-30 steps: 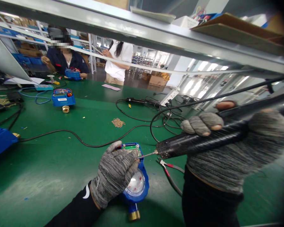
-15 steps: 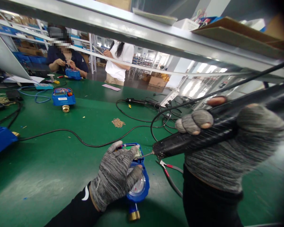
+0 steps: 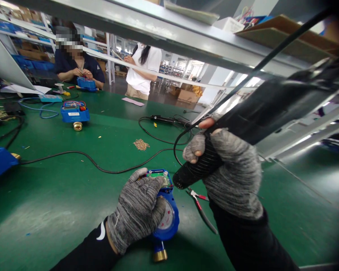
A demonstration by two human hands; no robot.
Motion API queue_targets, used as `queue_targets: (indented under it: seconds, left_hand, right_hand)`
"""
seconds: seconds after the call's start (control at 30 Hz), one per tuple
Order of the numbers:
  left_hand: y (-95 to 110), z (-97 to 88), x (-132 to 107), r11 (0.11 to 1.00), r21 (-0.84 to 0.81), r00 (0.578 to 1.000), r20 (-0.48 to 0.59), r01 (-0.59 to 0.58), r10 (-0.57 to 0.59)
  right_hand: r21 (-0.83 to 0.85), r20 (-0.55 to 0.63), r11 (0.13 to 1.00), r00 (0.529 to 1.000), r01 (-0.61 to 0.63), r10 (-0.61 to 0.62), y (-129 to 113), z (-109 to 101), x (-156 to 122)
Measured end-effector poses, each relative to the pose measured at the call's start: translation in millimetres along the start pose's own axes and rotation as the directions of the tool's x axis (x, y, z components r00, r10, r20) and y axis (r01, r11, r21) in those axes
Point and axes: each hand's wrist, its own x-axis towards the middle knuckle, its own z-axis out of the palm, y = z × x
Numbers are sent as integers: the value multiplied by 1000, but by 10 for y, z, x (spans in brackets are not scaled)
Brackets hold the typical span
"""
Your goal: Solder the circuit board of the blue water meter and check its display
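My gloved left hand [image 3: 138, 212] is closed around the side of a blue water meter [image 3: 173, 218], its fingers lying over the opened electronics box at the top. A green circuit board [image 3: 166, 181] shows there, partly hidden by the fingertips. The meter's brass fitting [image 3: 160, 256] points toward me. In my gloved right hand [image 3: 231, 173] is a black electric screwdriver [image 3: 248, 109], tilted, with its nose just right of the board. I cannot make out the bit. Cutting pliers [image 3: 197, 201] with red and grey handles lie beneath the nose.
A heap of small brass-coloured screws [image 3: 141, 145] lies beyond the meter. Another open blue meter [image 3: 75, 113] stands at the back left, and a blue housing [image 3: 0, 162] at the left edge. A black cable [image 3: 98, 165] crosses the green table. Overhead runs a metal shelf beam [image 3: 147, 30]. Two people are across the table.
My right hand has moved left, and the screwdriver is now tilted more steeply, its nose closer to the board. The bit seen earlier no longer shows. My left hand has stayed on the meter.
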Motion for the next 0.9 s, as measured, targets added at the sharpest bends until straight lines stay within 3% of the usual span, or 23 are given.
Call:
queue_targets:
  seconds: [0.17,0.37,0.5,0.8,0.9]
  left_hand:
    - [6,15,-22,1000,-19,1000,-17,18,-19]
    - [29,38,-34,1000,21,999,-34,18,-18]
    - [22,52,-55,999,20,999,-15,36,-36]
    - [47,58,-42,998,-45,998,-43,33,-35]
    - [26,-3,-68,998,-67,991,-132,10,-19]
  right_hand:
    - [-33,-7,999,1000,5,-5,25,57,-8]
    - [-116,88,990,994,81,-71,91,92,-10]
    - [-126,91,991,995,52,-41,112,98,4]
    - [-32,209,999,977,-23,29,100,43,68]
    - [96,117,995,993,24,-35,12,-62,130]
